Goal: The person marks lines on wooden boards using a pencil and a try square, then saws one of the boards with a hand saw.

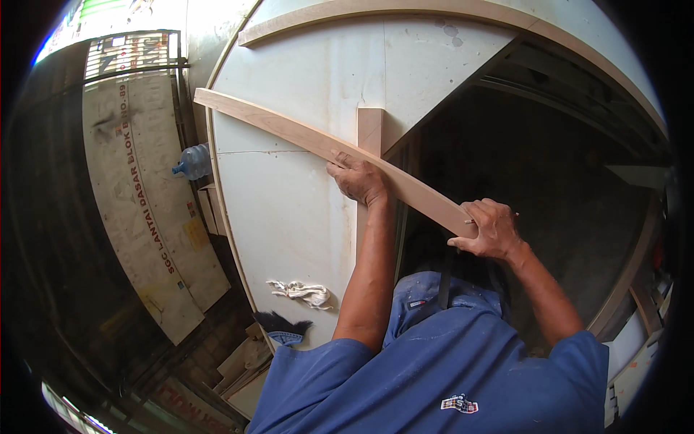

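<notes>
Head view: the plank [318, 141] slants over the pale worktop [275, 210], its far end reaching past the left edge and its near end over the dark gap to the right; both grips are clamped on it, the left hand [356, 179] around its near edge about midway, the right hand [491, 228] wrapped round the near end; this spread probably keeps the length steady, since the near end has no worktop beneath it; a thin stick [470, 221], perhaps a pencil, pokes out from the right hand, likely tucked there so the fingers can hold both; a batten [371, 126] passes beneath the plank, though I cannot tell whether they touch; a long rail [325, 14] lies along the far side, apart from the plank; a white bundle [303, 293] sits near the left elbow, seemingly out of the way.
</notes>
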Motion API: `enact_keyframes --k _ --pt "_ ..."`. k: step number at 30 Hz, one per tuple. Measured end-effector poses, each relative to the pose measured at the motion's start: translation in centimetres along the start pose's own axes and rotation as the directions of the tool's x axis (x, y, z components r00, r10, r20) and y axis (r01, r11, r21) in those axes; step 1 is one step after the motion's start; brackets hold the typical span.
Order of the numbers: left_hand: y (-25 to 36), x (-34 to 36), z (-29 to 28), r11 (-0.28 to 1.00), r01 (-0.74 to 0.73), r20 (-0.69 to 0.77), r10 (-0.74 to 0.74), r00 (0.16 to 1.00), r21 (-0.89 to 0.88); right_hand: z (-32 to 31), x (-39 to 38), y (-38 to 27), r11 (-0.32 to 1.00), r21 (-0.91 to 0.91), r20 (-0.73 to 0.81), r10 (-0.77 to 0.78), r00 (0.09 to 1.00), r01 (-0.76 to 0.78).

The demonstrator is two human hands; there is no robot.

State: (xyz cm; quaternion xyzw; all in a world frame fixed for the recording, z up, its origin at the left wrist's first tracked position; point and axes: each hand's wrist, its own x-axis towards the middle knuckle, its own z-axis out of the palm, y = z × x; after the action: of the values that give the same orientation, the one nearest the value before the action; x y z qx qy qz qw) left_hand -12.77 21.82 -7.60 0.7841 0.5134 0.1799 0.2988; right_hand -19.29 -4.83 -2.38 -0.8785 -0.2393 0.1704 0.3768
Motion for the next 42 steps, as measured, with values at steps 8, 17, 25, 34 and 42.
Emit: enact_keyframes --k 8,17,25,34,42 --pt "0.1 0.0 -0.1 0.996 0.022 -0.004 -0.022 1.0 0.085 -2.7 3.8 -1.4 0.977 0.195 -0.198 0.122 0.973 -0.083" --pt "-0.5 0.4 0.4 0.989 0.091 0.018 -0.093 0.995 0.115 -2.8 12.4 -2.3 0.56 0.822 -0.061 0.27 0.961 -0.106" --pt "-0.5 0.3 0.6 0.992 0.0 -0.079 0.01 0.997 0.129 2.2 17.8 -3.3 0.597 0.793 -0.002 0.196 0.981 -0.118" --pt "0.0 0.2 0.1 0.989 -0.003 -0.036 0.009 0.999 0.149 3.6 19.5 -3.3 0.708 0.69 0.031 0.175 0.984 -0.148" --pt "0.1 0.2 0.2 0.989 0.022 -0.018 -0.02 1.0 0.148 3.1 19.8 -4.4 0.822 0.559 0.004 0.135 0.991 -0.114"
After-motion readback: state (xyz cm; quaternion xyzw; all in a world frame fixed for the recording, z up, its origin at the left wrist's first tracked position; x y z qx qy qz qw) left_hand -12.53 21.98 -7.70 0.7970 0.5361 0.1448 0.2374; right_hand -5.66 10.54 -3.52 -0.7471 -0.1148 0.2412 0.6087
